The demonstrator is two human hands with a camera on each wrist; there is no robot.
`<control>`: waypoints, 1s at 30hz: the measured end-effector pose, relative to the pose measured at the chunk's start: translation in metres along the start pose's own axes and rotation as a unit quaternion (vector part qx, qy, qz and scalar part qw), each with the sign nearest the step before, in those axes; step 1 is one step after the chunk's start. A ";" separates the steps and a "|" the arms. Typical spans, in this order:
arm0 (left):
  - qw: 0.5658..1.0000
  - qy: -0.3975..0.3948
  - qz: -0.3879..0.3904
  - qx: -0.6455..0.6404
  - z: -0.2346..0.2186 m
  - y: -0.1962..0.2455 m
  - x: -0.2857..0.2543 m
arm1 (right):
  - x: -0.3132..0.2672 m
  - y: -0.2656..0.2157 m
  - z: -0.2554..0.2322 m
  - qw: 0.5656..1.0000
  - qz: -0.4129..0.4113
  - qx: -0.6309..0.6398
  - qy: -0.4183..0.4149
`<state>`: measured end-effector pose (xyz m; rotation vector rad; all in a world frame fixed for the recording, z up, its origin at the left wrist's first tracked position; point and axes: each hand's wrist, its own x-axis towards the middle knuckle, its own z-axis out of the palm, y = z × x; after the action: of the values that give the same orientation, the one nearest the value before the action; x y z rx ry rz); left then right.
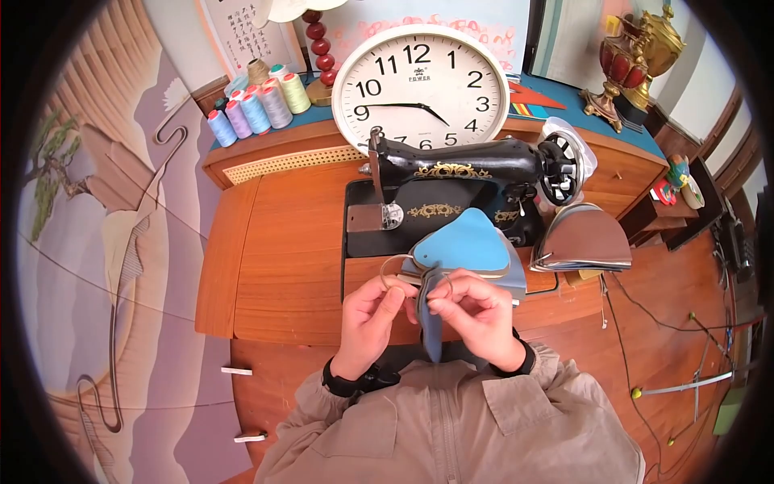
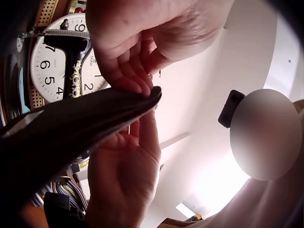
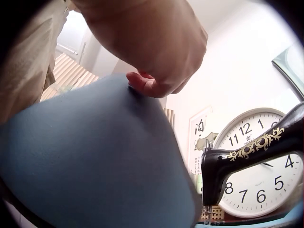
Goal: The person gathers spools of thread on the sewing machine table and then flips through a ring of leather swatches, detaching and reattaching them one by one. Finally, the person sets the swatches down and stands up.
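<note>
Both hands pinched one blue leather piece (image 1: 431, 319) at chest height, in front of the sewing machine (image 1: 451, 189): left hand (image 1: 367, 319) and right hand (image 1: 476, 310) fingertips pressed on its edge. Risk: thin edge grip could slip, dropping the piece onto the stack (image 1: 468, 246) on the table (image 1: 290, 258).

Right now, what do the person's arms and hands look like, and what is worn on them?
Both hands, the left hand and the right hand, are bare, without gloves or visible rings. Each wrist carries a black band: the black left wrist band has a bulkier block, the black right wrist band is slimmer. Above them come the beige fabric jacket sleeves, gathered at the cuffs.
</note>
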<state>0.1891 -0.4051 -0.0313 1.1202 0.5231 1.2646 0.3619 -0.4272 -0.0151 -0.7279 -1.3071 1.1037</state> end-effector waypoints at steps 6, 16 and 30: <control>0.994 -0.074 0.051 -0.066 0.002 0.005 0.001 | 0.000 0.000 0.001 0.994 0.072 0.080 0.011; 0.988 -0.147 0.051 0.001 -0.028 0.011 -0.006 | -0.002 0.000 0.010 0.992 0.099 0.068 -0.049; 0.975 -0.199 -0.038 -0.095 -0.050 0.013 -0.008 | 0.010 0.008 0.024 0.981 0.147 0.117 -0.049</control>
<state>0.1393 -0.3957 -0.0424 1.1428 0.1387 0.9664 0.3362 -0.4190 -0.0150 -0.7124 -1.1486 1.5207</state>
